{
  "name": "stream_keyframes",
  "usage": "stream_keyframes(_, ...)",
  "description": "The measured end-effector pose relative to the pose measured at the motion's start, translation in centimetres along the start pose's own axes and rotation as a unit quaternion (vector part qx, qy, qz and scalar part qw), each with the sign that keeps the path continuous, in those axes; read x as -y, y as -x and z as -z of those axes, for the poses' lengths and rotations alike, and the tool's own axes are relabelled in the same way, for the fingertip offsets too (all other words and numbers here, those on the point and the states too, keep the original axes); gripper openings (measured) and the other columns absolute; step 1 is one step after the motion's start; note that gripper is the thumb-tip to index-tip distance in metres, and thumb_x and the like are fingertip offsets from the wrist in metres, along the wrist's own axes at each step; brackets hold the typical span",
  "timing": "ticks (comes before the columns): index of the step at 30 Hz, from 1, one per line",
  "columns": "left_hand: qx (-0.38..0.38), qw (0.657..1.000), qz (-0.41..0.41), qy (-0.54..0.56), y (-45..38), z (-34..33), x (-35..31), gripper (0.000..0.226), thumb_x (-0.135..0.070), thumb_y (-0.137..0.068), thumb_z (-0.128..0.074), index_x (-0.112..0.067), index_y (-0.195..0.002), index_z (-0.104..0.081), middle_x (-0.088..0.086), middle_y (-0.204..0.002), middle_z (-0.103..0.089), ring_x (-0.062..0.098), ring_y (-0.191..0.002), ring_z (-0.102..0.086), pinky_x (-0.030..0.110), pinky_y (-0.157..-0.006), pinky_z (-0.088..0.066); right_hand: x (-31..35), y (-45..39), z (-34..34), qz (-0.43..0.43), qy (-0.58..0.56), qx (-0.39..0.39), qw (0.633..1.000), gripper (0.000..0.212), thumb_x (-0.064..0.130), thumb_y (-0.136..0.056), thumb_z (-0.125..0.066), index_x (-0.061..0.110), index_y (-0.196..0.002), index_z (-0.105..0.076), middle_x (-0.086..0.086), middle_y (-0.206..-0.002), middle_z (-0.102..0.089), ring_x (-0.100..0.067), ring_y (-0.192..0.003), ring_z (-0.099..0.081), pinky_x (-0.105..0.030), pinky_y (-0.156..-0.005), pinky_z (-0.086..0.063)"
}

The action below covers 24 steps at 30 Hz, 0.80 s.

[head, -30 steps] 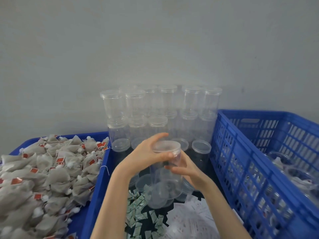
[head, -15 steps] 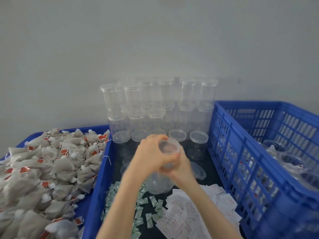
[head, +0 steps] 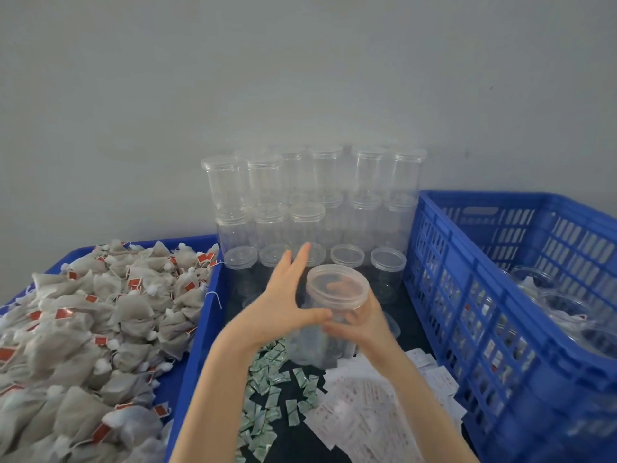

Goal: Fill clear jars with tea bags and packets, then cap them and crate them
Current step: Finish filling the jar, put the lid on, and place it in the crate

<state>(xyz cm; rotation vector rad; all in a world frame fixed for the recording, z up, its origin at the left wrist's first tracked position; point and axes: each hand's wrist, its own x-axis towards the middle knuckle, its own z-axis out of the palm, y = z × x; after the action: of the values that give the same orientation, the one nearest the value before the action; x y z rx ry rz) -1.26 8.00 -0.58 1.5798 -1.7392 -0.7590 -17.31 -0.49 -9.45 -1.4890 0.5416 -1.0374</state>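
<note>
The right hand wraps the jar in a curled grip while the left hand, fingers spread, touches its side just left; it should steady the body before unscrewing the lid.

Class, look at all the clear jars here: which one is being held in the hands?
The capped clear jar in front of the stack, tilted toward the camera; the right hand grips it and the left hand touches its side. All the others stand untouched.
</note>
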Motion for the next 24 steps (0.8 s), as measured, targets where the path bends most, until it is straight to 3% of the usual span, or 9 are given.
stream_keyframes(2, 0.043, 0.999, -0.018, 0.015, -0.5, 0.8, 0.4, 0.102, -0.025, -0.078, -0.079, -0.041, -0.150, -0.008, -0.022, -0.152, -0.015, -0.012, -0.138, -0.018, 0.011, -0.110, -0.023, 0.3, 0.5, -0.3, -0.012, -0.012, 0.072, 0.997, 0.090, 0.012, -0.058, -0.090, 0.008, -0.137, -0.047, -0.010, -0.131, -0.064, -0.023, -0.124, -0.060, -0.031, -0.098, -0.052)
stream_keyframes(4, 0.058, 0.998, -0.025, 0.006, -1.0, 0.5, 0.6, 0.091, -0.024, -0.076, -0.081, -0.039, -0.147, -0.026, -0.018, -0.147, -0.034, -0.007, -0.130, -0.037, 0.014, -0.105, -0.033, 0.4, 0.5, -1.0, -0.025, 0.016, 0.041, 0.999, 0.091, 0.010, -0.056, -0.089, 0.010, -0.136, -0.047, -0.009, -0.128, -0.065, -0.019, -0.120, -0.063, -0.032, -0.096, -0.053)
stream_keyframes(8, -0.131, 0.987, 0.046, -0.079, -1.5, -2.5, 0.1, 0.090, -0.041, -0.066, -0.082, -0.036, -0.143, -0.036, -0.008, -0.123, -0.037, 0.008, -0.107, -0.045, 0.021, -0.090, -0.034, 0.5, 0.5, -3.0, -0.014, 0.172, -0.129, 0.977, 0.086, 0.023, -0.050, -0.088, 0.032, -0.124, -0.044, 0.015, -0.112, -0.063, -0.002, -0.104, -0.063, -0.026, -0.085, -0.056)
stream_keyframes(12, -0.254, 0.961, 0.055, -0.090, -0.2, -6.8, -1.4, 0.101, -0.055, -0.069, -0.074, -0.036, -0.148, -0.015, -0.008, -0.110, -0.024, 0.015, -0.109, -0.046, 0.026, -0.093, -0.039, -0.2, 1.0, -3.5, 0.055, 0.173, -0.220, 0.958, 0.069, 0.015, -0.068, -0.084, 0.033, -0.123, -0.047, 0.020, -0.107, -0.060, -0.008, -0.104, -0.063, -0.015, -0.073, -0.048)
stream_keyframes(14, -0.225, 0.971, 0.013, -0.077, 0.7, -7.1, -1.0, 0.102, -0.057, -0.071, -0.073, -0.041, -0.148, -0.009, -0.010, -0.111, -0.027, 0.011, -0.107, -0.046, 0.028, -0.097, -0.042, 0.2, 1.4, -2.9, 0.057, 0.151, -0.219, 0.962, 0.076, 0.033, -0.055, -0.086, 0.040, -0.120, -0.046, 0.026, -0.109, -0.061, 0.002, -0.103, -0.061, -0.012, -0.077, -0.049)
stream_keyframes(17, -0.209, 0.974, -0.007, -0.083, 1.4, -4.4, -0.4, 0.094, -0.047, -0.072, -0.076, -0.043, -0.146, -0.020, -0.008, -0.122, -0.044, 0.010, -0.111, -0.051, 0.035, -0.101, -0.043, 0.6, 1.9, -1.9, 0.038, 0.145, -0.176, 0.973, 0.083, 0.031, -0.049, -0.091, 0.044, -0.118, -0.045, 0.033, -0.110, -0.059, 0.008, -0.106, -0.058, -0.009, -0.082, -0.048)
stream_keyframes(21, -0.076, 0.996, -0.016, -0.045, 0.5, -1.2, -0.2, 0.110, -0.040, -0.071, -0.082, -0.037, -0.152, -0.007, -0.010, -0.156, -0.014, 0.012, -0.142, -0.018, 0.032, -0.112, -0.023, 0.6, 2.6, -2.6, 0.004, 0.183, -0.088, 0.979, 0.087, 0.044, -0.046, -0.087, 0.050, -0.119, -0.040, 0.030, -0.114, -0.057, 0.012, -0.109, -0.055, -0.008, -0.081, -0.048)
stream_keyframes(23, -0.029, 0.998, -0.025, -0.059, 0.0, -1.5, -0.3, 0.095, -0.044, -0.075, -0.076, -0.039, -0.150, -0.018, -0.011, -0.153, -0.026, 0.011, -0.140, -0.028, 0.026, -0.107, -0.029, 0.7, 2.5, -3.4, 0.007, 0.198, -0.087, 0.976, 0.086, 0.037, -0.050, -0.088, 0.050, -0.118, -0.038, 0.026, -0.117, -0.055, 0.014, -0.107, -0.055, -0.007, -0.078, -0.048)
stream_keyframes(24, -0.066, 0.994, -0.011, -0.085, -0.1, -2.2, -0.4, 0.086, -0.050, -0.076, -0.072, -0.039, -0.148, -0.026, -0.010, -0.146, -0.035, 0.012, -0.134, -0.036, 0.027, -0.104, -0.033, 0.7, 2.4, -3.9, 0.017, 0.207, -0.099, 0.973, 0.086, 0.033, -0.053, -0.089, 0.047, -0.121, -0.038, 0.023, -0.120, -0.054, 0.010, -0.108, -0.056, -0.010, -0.081, -0.049)
